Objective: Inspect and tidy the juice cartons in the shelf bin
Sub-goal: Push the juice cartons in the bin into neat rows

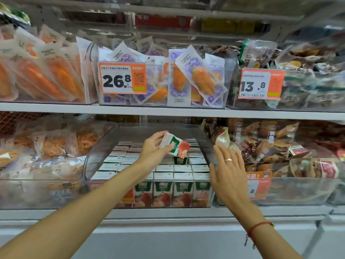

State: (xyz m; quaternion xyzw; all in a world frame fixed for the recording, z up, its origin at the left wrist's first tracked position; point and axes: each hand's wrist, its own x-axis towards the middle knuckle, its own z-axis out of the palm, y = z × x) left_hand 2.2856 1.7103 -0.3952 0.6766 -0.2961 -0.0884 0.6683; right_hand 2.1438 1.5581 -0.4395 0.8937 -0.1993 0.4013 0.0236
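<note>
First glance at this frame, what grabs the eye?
The left hand holds one juice carton tilted above the clear bin on the lower shelf, over tight rows of upright cartons. The right hand, fingers straight, is at the bin's right wall. Above, a big orange price tag reading 26.8 hangs on the middle bin.
</note>
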